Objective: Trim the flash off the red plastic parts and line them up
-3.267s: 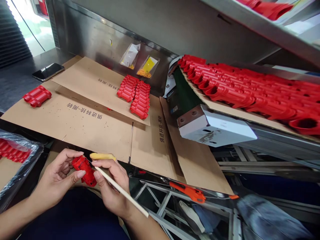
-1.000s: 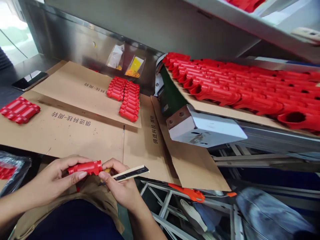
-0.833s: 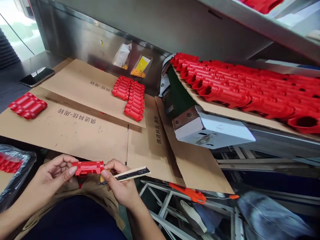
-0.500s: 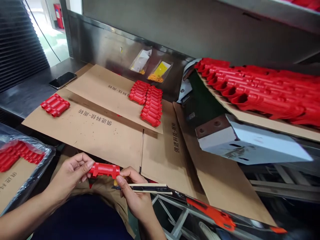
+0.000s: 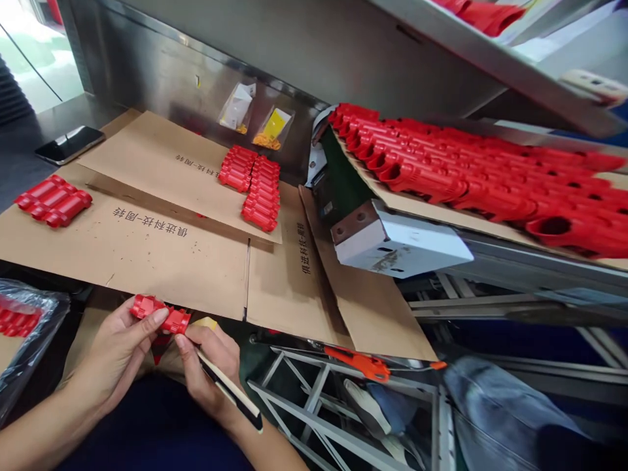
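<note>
Cardboard (image 5: 210, 275) over metal bench (image 5: 19, 163), phone (image 5: 70, 144) alongside, left grip (image 5: 115, 347) pinching red part (image 5: 175, 320), right grip (image 5: 213, 360) pinching slim tool (image 5: 231, 392)

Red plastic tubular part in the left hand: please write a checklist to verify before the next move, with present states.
1. Red plastic tubular part held by left hand: ok.
2. Cream-and-black stick-shaped tool gripped in right hand: ok.
3. Tool's tip clear of left hand: cannot tell, tip not discernible.
4. Right hand free: not ok, occupied by tool.
5. Black rectangular phone away from hands: ok.
</note>
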